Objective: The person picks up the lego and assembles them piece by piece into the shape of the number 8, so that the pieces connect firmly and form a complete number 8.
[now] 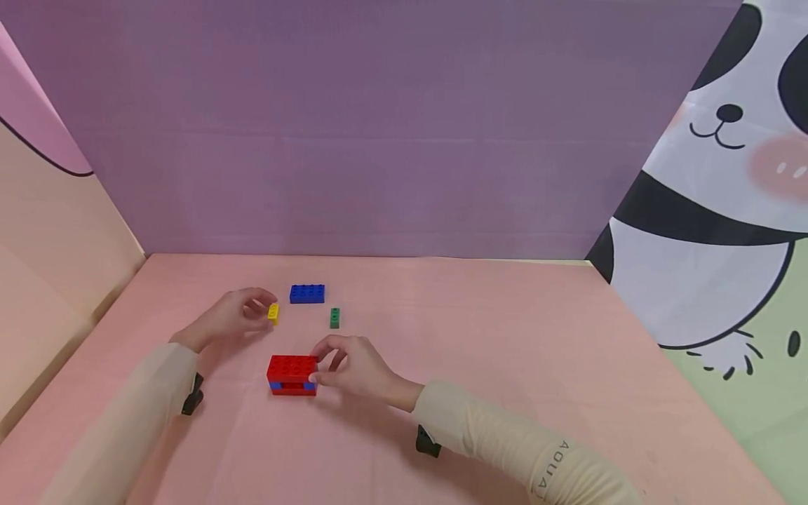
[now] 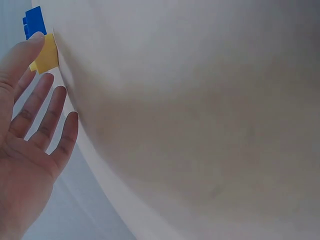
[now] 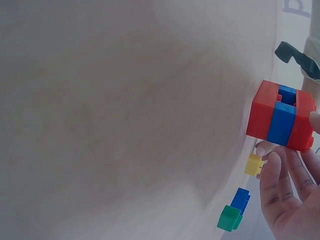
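Observation:
My left hand is at a small yellow toy brick, its thumb and index finger at opposite ends of it, pinching it. In the left wrist view the thumb overlaps a corner of the yellow brick, while the other fingers spread loosely. My right hand holds the right end of a stack of toy bricks, thumb in front and index finger behind. This stack has red bricks above and below, with blue bricks between them and a gap in the middle, plain in the right wrist view.
Behind the yellow brick lies a larger blue brick. A small green brick lies in front of it, to the right. All are on a pink-covered table, with a purple backdrop behind and a panda-print cloth at the right.

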Available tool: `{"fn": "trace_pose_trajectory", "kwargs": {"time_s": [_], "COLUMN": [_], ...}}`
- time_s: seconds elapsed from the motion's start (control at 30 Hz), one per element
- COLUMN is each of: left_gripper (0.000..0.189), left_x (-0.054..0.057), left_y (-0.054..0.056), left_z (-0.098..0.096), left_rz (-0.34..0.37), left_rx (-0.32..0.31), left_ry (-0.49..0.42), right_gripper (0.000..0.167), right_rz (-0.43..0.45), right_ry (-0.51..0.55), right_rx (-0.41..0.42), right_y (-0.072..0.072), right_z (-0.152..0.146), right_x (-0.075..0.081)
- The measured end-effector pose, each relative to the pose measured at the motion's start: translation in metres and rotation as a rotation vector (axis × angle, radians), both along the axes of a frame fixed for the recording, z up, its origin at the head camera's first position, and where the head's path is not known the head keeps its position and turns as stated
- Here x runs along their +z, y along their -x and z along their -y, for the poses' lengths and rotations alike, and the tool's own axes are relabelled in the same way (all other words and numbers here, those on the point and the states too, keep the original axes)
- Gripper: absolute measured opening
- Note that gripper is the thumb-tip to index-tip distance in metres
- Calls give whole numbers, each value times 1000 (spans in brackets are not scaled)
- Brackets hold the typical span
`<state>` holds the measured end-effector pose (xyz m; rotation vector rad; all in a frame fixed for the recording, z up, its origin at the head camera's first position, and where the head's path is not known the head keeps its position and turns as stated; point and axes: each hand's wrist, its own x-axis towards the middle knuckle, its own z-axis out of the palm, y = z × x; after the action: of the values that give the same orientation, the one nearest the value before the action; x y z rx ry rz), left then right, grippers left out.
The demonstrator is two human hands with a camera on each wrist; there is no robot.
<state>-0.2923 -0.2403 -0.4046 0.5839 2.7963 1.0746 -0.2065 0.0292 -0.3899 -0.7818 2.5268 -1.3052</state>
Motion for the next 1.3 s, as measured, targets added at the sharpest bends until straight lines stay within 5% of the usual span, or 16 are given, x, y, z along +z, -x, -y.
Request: {"fn": "trace_pose_trajectory", "kwargs": {"time_s": [1.3], "left_gripper": [33], "left_x": [-1], "left_y": [-1], "left_z": [1], "left_rz": [19], "left_rx": [26], "left_ry": [32], "right_gripper": [25], "right_rz": [9], "right_ry": [10], "right_rx": [-4], "right_y": [1], "right_z": [1], "right_x": [0]}}
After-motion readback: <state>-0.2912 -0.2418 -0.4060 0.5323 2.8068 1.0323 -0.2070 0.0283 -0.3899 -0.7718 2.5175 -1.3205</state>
